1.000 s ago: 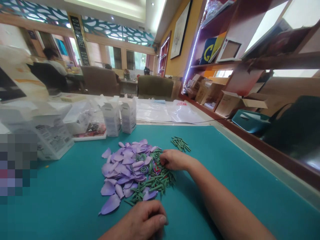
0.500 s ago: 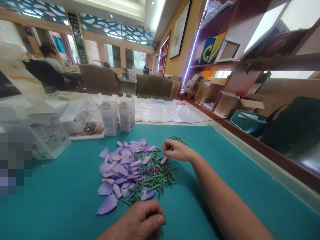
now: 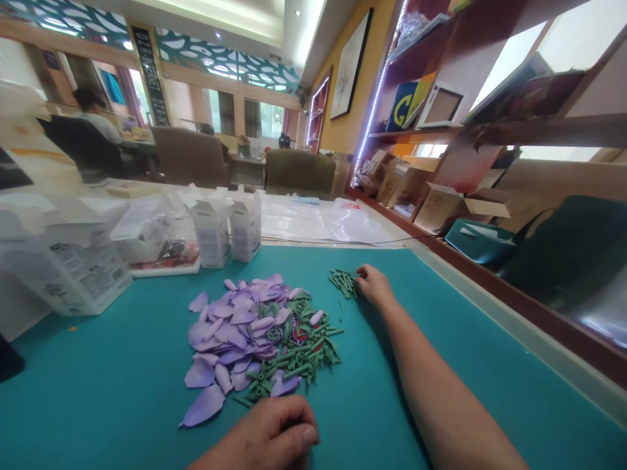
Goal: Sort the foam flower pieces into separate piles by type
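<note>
As the right hand (image 3: 375, 286) rests its fingertips against the small pile of green stems (image 3: 345, 282) on the teal mat (image 3: 122, 398), any hold is impossible to tell. The curled left hand (image 3: 269, 434) lies just beside the lilac petals (image 3: 235, 333). Picking stems seems in hand, calling for a careful pinch.

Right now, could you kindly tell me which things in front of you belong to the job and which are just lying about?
Part of the job:
right hand, at the small pile of green stem pieces
left hand
lilac petal shapes

Just lying about:
white cartons
clear plastic sheeting
cardboard boxes
</note>
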Demonstrator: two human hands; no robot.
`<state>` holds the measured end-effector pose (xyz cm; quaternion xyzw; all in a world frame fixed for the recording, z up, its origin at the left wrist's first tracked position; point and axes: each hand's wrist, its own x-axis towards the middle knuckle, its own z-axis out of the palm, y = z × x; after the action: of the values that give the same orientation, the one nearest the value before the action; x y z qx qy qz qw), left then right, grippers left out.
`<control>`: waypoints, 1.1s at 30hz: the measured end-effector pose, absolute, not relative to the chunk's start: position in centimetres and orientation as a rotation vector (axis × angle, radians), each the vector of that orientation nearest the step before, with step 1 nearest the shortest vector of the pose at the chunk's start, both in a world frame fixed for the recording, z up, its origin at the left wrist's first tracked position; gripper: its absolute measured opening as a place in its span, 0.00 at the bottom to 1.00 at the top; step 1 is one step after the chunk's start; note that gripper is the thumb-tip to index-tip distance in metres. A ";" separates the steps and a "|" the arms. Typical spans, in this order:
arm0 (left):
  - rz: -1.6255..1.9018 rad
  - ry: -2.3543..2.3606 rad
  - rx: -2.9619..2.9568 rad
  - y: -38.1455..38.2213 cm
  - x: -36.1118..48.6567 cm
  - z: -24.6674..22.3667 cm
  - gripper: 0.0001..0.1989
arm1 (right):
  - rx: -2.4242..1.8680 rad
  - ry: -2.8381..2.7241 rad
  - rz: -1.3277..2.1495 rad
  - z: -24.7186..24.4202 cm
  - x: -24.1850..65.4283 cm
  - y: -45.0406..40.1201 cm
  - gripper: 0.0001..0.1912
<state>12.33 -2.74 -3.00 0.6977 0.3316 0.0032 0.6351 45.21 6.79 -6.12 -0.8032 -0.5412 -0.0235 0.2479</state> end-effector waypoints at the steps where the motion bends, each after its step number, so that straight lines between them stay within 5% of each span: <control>1: 0.006 0.759 1.590 -2.8 12.3 -2.9 0.14 | -2.206 -1.489 -0.068 -6.0 45.1 6.8 0.12; 10: 0.005 0.744 1.587 -2.7 12.2 -2.8 0.14 | -2.311 -1.811 0.196 -5.0 42.0 6.7 0.06; 25: 0.022 0.731 1.621 -2.7 12.1 -2.8 0.10 | -1.997 -2.044 0.362 -4.5 37.5 6.5 0.15; 33: 0.035 0.713 1.616 -2.7 12.0 -3.0 0.09 | -2.033 -2.124 0.647 -3.5 38.6 3.4 0.07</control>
<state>12.02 -2.70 -3.03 0.7069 0.3117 0.0153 0.6347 38.58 3.36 -3.54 -0.6739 -0.7039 0.2145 0.0656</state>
